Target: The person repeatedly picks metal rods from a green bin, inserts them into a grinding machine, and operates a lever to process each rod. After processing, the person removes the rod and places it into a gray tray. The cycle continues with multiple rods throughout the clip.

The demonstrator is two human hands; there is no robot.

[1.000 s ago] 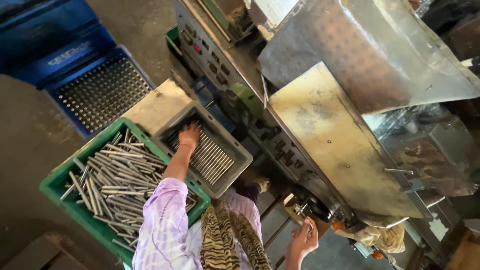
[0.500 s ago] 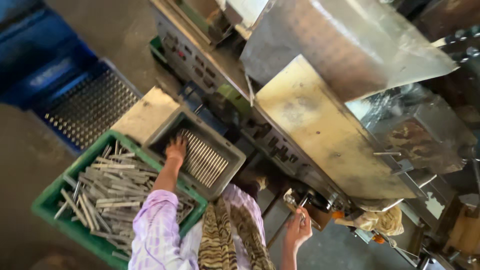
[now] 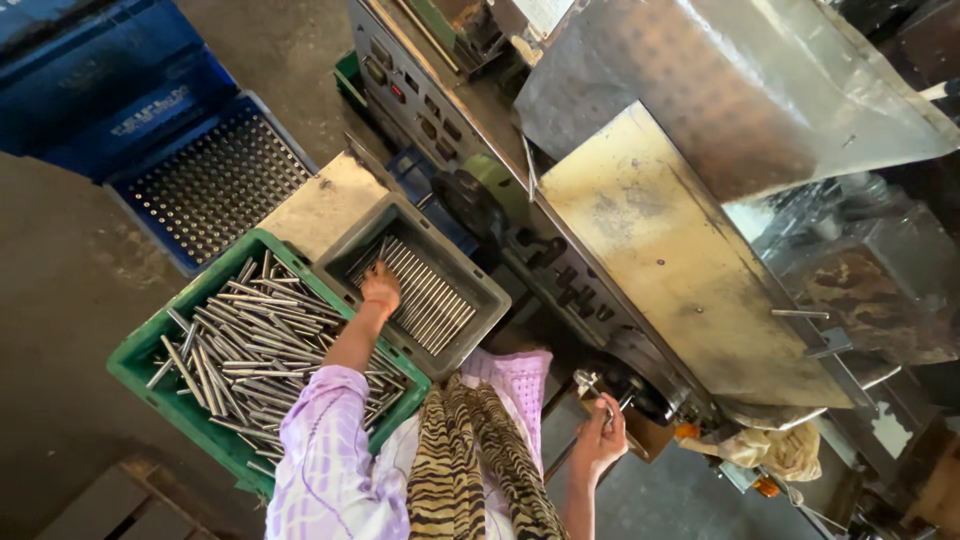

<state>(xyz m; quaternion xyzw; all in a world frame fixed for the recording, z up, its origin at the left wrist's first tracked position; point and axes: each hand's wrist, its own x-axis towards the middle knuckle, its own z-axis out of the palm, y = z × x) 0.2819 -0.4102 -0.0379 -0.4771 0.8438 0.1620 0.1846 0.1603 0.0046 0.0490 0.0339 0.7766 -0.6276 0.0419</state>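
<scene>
My left hand [image 3: 381, 290] reaches into a grey plastic tray [image 3: 478, 283] and lies on a neat row of thin metal rods [image 3: 428, 298]. Its fingers curl down onto the rods, and their grip is hidden. My right hand [image 3: 600, 438] is raised by the lower front of a grey metal machine [image 3: 660, 250], shut on a short metal rod [image 3: 588, 383]. To the left of the tray stands a green crate [image 3: 150, 352] with several loose metal rods [image 3: 250, 345] heaped in it.
A blue perforated crate [image 3: 215, 180] stands at the upper left, with a flat tan board [image 3: 325, 205] between it and the grey tray. The machine's slanted metal chute [image 3: 730, 90] overhangs on the right. A crumpled cloth [image 3: 780, 450] lies below the machine.
My left hand has stayed on the rods in the grey tray, shifting slightly. My right hand has stayed near the machine's lower front. The view has shifted.
</scene>
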